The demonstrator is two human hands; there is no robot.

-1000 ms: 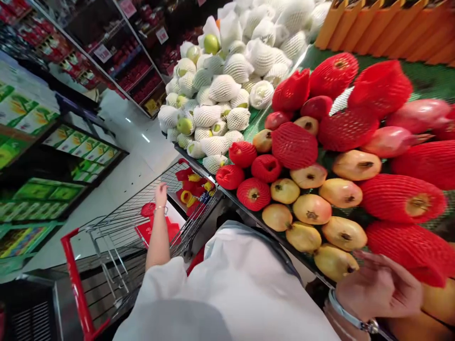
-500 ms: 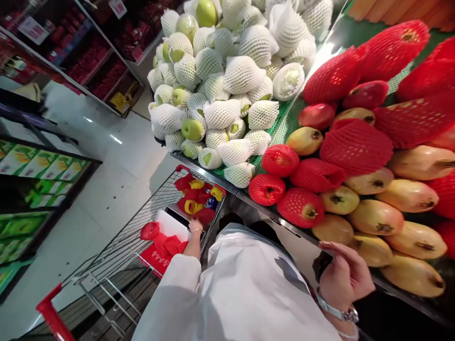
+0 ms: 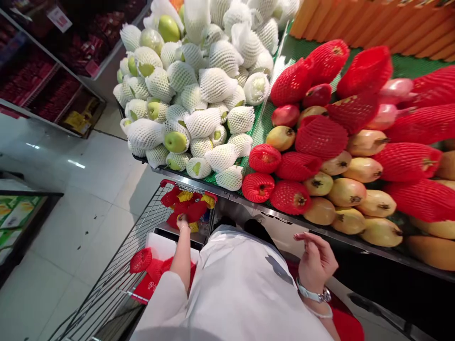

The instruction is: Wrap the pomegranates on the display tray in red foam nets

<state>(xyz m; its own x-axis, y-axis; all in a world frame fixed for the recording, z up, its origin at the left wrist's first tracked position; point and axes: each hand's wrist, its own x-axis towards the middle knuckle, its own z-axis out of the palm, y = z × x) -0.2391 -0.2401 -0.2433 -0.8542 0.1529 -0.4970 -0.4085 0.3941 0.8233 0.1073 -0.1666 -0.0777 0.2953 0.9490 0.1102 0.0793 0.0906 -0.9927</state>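
My left hand [image 3: 183, 220] reaches down into the shopping cart [image 3: 132, 233], its fingers partly hidden and closed at a dark red foam net [image 3: 196, 211]. Red and yellow foam nets [image 3: 185, 195] lie around it at the cart's far end. Nearer me in the cart are a white box [image 3: 153, 240] and more red netting [image 3: 141, 260]. My right hand [image 3: 317, 261], with a watch on the wrist, hovers in front of the display edge, fingers loosely bent and holding nothing. Pomegranates [image 3: 346, 191], some bare and some in red foam nets, lie beyond it.
Green fruit in white foam nets [image 3: 194, 97] is heaped on the display at the upper middle. A metal edge [image 3: 280, 215] runs along the stand's front. Shelves [image 3: 39, 80] stand at the upper left, and green cartons [image 3: 17, 213] sit at the left over the tiled floor.
My view has shifted to the right and the display appears further left. My left arm stretches further into the cart. The right hand stays raised, its fingers a little more bent.
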